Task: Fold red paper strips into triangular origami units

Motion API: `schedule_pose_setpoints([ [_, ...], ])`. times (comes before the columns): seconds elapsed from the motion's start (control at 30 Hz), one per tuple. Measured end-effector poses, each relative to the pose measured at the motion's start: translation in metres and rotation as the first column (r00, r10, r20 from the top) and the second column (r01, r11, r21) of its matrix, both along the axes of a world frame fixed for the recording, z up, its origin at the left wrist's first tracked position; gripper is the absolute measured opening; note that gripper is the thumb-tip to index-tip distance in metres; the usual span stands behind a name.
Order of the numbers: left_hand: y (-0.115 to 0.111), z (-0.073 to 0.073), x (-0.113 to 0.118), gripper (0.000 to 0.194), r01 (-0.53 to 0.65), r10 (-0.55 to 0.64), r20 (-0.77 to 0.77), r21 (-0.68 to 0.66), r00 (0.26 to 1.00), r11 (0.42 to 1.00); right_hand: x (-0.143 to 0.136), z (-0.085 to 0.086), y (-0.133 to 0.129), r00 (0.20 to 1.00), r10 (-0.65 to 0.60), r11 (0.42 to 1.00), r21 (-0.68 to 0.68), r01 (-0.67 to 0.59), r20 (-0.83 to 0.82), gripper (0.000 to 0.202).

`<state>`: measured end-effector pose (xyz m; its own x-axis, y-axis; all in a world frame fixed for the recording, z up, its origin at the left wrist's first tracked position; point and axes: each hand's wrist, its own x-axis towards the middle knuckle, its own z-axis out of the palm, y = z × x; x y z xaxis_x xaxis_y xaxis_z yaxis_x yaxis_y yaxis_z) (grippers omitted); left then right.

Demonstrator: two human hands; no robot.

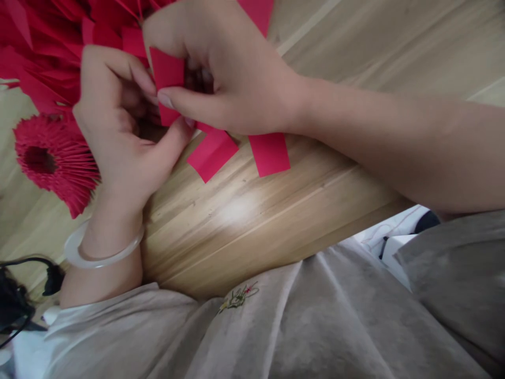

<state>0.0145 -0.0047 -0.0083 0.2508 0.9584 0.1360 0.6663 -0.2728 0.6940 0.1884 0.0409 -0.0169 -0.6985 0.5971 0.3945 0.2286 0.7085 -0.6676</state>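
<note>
Between my two hands is a small red paper strip [169, 68], held upright above the table. My right hand [232, 79] grips it, the thumb lying flat across its front. My left hand [122, 116] closes on the strip's left and lower edge with thumb and fingertips; its inner fingers are partly hidden. Just below the hands, a creased red paper piece [213, 155] lies on the wood. Another red paper piece [270, 154] sticks out from under my right wrist.
A large heap of red paper pieces [43, 47] fills the upper left. Below it stands a ring-shaped folded-paper piece [59, 158] with a dark hollow. A black cable plug [53, 279] is at the lower left. The wooden table's [276, 231] near edge meets my clothing.
</note>
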Motion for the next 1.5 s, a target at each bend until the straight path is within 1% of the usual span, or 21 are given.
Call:
schedule_pose_setpoints([
  [0.03, 0.0, 0.0, 0.0, 0.02, 0.004, -0.003, -0.022, 0.022, 1.0, 1.0, 0.0, 0.003, -0.001, 0.976, -0.077, 0.994, -0.062, 0.092, 0.203, 0.035],
  [0.07, 0.0, 0.0, 0.0, 0.02, 0.01, -0.008, -0.035, 0.031, 0.999, 0.999, -0.001, 0.007, -0.003, 0.952, -0.095, 0.989, -0.083, 0.124, 0.29, 0.037],
  [0.17, -0.001, 0.001, 0.001, 0.021, 0.027, -0.025, -0.037, 0.037, 0.999, 0.999, -0.003, 0.018, -0.007, 0.922, -0.149, 0.982, -0.053, 0.18, 0.357, 0.038],
  [0.2, -0.001, 0.002, 0.002, 0.019, 0.032, -0.031, -0.028, 0.036, 0.999, 0.999, -0.003, 0.019, -0.007, 0.919, -0.134, 0.986, -0.045, 0.162, 0.371, 0.04],
  [0.27, -0.001, 0.002, 0.003, 0.017, 0.016, -0.016, 0.004, 0.003, 1.0, 1.0, -0.004, 0.019, -0.007, 0.913, -0.144, 0.984, -0.039, 0.171, 0.381, 0.042],
  [0.37, -0.001, 0.002, 0.003, 0.021, -0.017, 0.019, 0.052, -0.026, 0.998, 1.0, -0.002, 0.017, -0.004, 0.917, -0.12, 0.987, -0.05, 0.15, 0.381, 0.043],
  [0.53, -0.002, 0.002, 0.002, 0.024, 0.009, -0.009, 0.015, 0.019, 1.0, 1.0, -0.002, 0.018, -0.003, 0.919, -0.106, 0.989, -0.053, 0.136, 0.379, 0.038],
  [0.63, -0.003, 0.004, 0.004, 0.026, -0.048, 0.049, 0.032, -0.044, 0.998, 0.998, -0.002, 0.019, -0.004, 0.913, -0.116, 0.988, -0.045, 0.145, 0.392, 0.037],
  [0.67, -0.004, 0.004, 0.004, 0.027, -0.059, 0.061, 0.039, -0.063, 0.997, 0.996, -0.002, 0.018, -0.004, 0.914, -0.1, 0.991, -0.047, 0.128, 0.393, 0.038],
  [0.8, -0.003, 0.003, 0.002, 0.026, -0.038, 0.044, 0.067, -0.093, 0.997, 0.995, -0.003, 0.018, -0.005, 0.915, -0.106, 0.99, -0.049, 0.135, 0.39, 0.036],
  [0.87, -0.001, 0.001, 0.0, 0.023, -0.015, 0.018, 0.058, -0.067, 0.998, 0.998, -0.004, 0.018, -0.005, 0.919, -0.121, 0.986, -0.059, 0.154, 0.376, 0.031],
  [0.9, -0.001, 0.001, 0.0, 0.023, 0.0, 0.001, 0.053, -0.029, 0.999, 1.0, -0.004, 0.018, -0.006, 0.922, -0.126, 0.985, -0.068, 0.162, 0.365, 0.029],
  [0.97, -0.001, 0.0, 0.0, 0.025, -0.036, 0.039, 0.051, -0.056, 0.998, 0.998, -0.004, 0.016, -0.005, 0.933, -0.138, 0.982, -0.075, 0.171, 0.332, 0.028],
  [1.0, -0.001, 0.0, 0.0, 0.025, -0.045, 0.049, 0.057, -0.066, 0.997, 0.997, -0.003, 0.015, -0.005, 0.944, -0.119, 0.985, -0.08, 0.15, 0.309, 0.029],
  [1.07, -0.003, 0.0, -0.001, 0.025, -0.053, 0.06, 0.08, -0.091, 0.995, 0.994, -0.003, 0.012, -0.004, 0.959, -0.141, 0.985, -0.062, 0.161, 0.247, 0.027],
  [1.1, -0.003, -0.001, -0.002, 0.025, -0.049, 0.059, 0.092, -0.103, 0.994, 0.993, -0.003, 0.011, -0.004, 0.971, -0.118, 0.989, -0.058, 0.133, 0.21, 0.025],
  [1.17, -0.004, -0.001, -0.003, 0.025, -0.045, 0.059, 0.11, -0.126, 0.992, 0.991, -0.002, 0.01, -0.004, 0.971, -0.099, 0.99, -0.073, 0.117, 0.216, 0.028],
  [1.23, -0.004, -0.001, -0.003, 0.025, -0.045, 0.061, 0.114, -0.137, 0.992, 0.99, -0.002, 0.011, -0.004, 0.968, -0.11, 0.989, -0.076, 0.13, 0.226, 0.026],
  [1.3, -0.003, 0.0, -0.002, 0.025, -0.049, 0.061, 0.1, -0.123, 0.993, 0.991, -0.002, 0.012, -0.004, 0.961, -0.12, 0.987, -0.079, 0.143, 0.248, 0.027],
  [1.37, -0.002, 0.001, 0.001, 0.024, -0.049, 0.056, 0.074, -0.088, 0.996, 0.995, -0.001, 0.014, -0.004, 0.951, -0.112, 0.986, -0.09, 0.143, 0.29, 0.036],
  [1.5, 0.0, 0.002, 0.003, 0.016, 0.015, -0.015, 0.022, -0.002, 1.0, 1.0, 0.001, 0.015, -0.003, 0.934, -0.106, 0.98, -0.126, 0.157, 0.34, 0.046],
])
